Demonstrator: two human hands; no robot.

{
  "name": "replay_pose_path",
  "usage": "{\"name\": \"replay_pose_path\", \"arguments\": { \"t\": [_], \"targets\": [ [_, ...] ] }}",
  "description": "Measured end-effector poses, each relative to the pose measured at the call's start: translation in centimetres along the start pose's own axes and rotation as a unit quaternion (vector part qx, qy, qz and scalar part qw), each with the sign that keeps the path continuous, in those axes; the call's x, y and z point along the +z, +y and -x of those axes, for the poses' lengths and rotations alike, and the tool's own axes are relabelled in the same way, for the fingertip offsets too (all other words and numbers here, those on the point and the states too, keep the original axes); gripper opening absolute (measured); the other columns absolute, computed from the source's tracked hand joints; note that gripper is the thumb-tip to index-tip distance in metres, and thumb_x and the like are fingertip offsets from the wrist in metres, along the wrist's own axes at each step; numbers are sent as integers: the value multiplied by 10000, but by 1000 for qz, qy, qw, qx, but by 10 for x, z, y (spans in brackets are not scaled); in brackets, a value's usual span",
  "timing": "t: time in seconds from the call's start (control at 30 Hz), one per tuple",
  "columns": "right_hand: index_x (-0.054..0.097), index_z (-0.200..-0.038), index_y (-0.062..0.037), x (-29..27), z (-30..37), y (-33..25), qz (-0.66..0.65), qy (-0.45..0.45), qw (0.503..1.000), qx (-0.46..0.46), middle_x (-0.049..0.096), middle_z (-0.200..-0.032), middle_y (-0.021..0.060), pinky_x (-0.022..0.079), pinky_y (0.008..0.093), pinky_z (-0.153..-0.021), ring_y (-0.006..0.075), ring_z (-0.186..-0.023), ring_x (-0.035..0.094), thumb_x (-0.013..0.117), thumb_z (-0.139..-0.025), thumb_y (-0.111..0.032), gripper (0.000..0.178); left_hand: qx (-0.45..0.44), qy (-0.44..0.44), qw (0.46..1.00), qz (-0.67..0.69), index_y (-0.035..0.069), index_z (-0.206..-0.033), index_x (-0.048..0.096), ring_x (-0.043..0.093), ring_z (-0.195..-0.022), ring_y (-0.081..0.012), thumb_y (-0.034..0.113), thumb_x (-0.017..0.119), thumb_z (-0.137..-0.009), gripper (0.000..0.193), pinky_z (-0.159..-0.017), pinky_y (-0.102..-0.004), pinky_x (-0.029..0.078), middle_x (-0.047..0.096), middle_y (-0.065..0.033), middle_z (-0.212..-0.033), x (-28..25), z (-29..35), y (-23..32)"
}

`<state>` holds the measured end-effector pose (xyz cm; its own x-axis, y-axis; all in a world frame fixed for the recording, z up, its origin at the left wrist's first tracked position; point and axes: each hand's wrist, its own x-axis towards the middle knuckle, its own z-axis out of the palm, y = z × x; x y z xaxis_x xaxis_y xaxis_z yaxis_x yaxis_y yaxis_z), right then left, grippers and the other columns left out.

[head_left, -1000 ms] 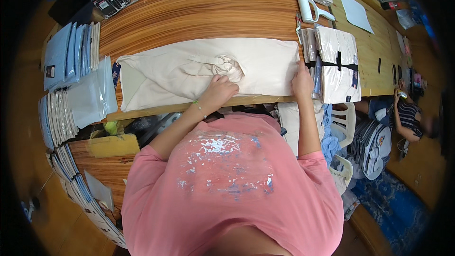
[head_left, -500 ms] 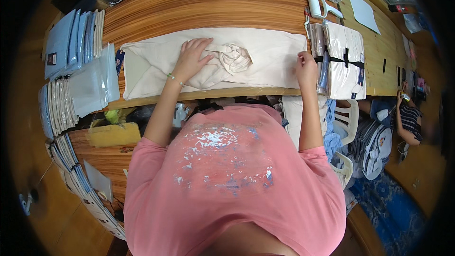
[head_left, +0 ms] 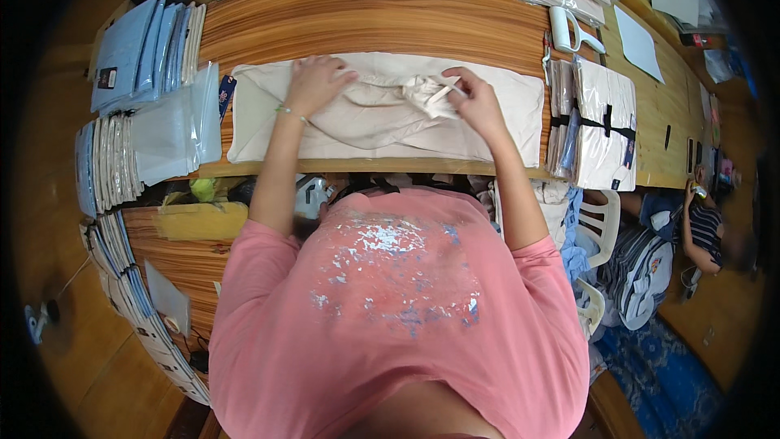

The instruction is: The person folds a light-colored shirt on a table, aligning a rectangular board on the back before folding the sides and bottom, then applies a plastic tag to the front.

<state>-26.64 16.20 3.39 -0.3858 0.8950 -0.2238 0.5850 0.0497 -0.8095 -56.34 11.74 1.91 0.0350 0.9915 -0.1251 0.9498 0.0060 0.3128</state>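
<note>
A cream cloth item (head_left: pixel 357 126) lies lengthwise in front of me on the wooden table, folded into a long flat strip. Its right-middle part is a crumpled bunch (head_left: pixel 424 96). My left hand (head_left: pixel 317 87) rests on the cloth's upper left part, palm down and fingers stretched out. At the bunch's right side, my right hand (head_left: pixel 478 104) has its thumb and fingers closed together on a narrow fold of the cloth. The fingertips partly hide that fold.
Plastic-wrapped blue and cream garments (head_left: pixel 122 57) stand to the left, beside clear plastic sleeves (head_left: pixel 162 146). On the right are a packed cream bundle with a black band (head_left: pixel 605 126) and a white-handled roller (head_left: pixel 561 28). A person in a striped top (head_left: pixel 703 232) sits farther right.
My right hand has moved left from the cloth's right end to the crumpled bunch and taken hold there. My left hand stays on the cloth; the bunch's folds look lifted and shifted.
</note>
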Motion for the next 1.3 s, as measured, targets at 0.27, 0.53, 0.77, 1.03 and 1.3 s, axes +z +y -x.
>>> {"name": "replay_pose_path", "arguments": {
  "t": [0.27, 0.53, 0.77, 1.03, 1.3],
  "targets": [
    [550, -1136, -66, 15, -14, 28, -30, 58, 998, 17, 605, -895, 184, 470, 351, -714, 287, -815, 596, 641, -756, -159, 402, -120, 55, 989, -71, 103, -975, 630, 425, -1125, -281, 324, 548, -824, 280, -940, -501, 247, 566, -76, -1101, -14, 20, -94],
    [585, -1118, -56, 16, -2, 6, -33, 4, 994, -108, 637, -1015, 96, 433, 240, -568, 122, -663, 531, 568, -780, 3, 343, -147, 110, 978, -102, 116, -904, 656, 436, -1060, -249, 217, 637, -770, 168, -900, -464, 287, 560, -10, -1052, -41, 40, -170],
    [615, -1081, -72, 15, -5, -2, -80, 3, 995, -58, 548, -687, -18, 307, 212, -466, 44, -511, 330, 580, -807, -15, 282, -129, 176, 971, 99, 134, -908, 673, 454, -1035, -271, 232, 613, -810, 151, -895, -430, 339, 559, -17, -1059, -17, 42, -234],
    [609, -1067, -67, 19, -14, 28, -46, 52, 997, 18, 536, -720, 34, 361, 229, -505, 77, -560, 423, 570, -822, -50, 248, -154, 191, 969, -22, 105, -947, 637, 447, -1053, -309, 204, 587, -809, 177, -914, -456, 340, 529, -60, -1143, -5, 41, -221],
    [578, -1097, -31, -52, 30, 100, 274, 320, 906, 44, 563, -1011, 192, 430, 415, -828, 351, -931, 528, 609, -775, -103, 332, 66, 276, 949, 140, 73, -1111, 544, 400, -1171, -329, 123, 584, -780, 337, -1004, -470, 273, 467, -150, -1243, 6, 32, -39]
  ]
}}
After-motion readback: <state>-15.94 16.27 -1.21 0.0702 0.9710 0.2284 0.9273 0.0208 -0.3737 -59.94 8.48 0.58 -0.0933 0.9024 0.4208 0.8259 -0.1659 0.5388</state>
